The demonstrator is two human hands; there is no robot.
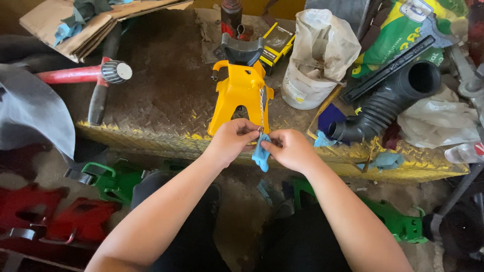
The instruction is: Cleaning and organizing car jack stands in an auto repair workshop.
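Note:
A yellow jack stand (241,93) with a dark grey saddle on top stands on the yellow checker-plate bench (151,136). A thin metal chain (261,108) hangs down its front. My left hand (232,141) pinches the lower end of the chain just in front of the stand's base. My right hand (291,149) sits close beside it, holding a small blue cloth (260,156) against the chain's end. Both forearms reach up from the bottom of the view.
A red-handled tool (80,74) and folded cardboard (85,25) lie at the back left. A white bucket with a plastic bag (315,55), a black ribbed hose (388,100) and bags crowd the right. Green (113,181) and red (45,214) jack stands lie on the floor.

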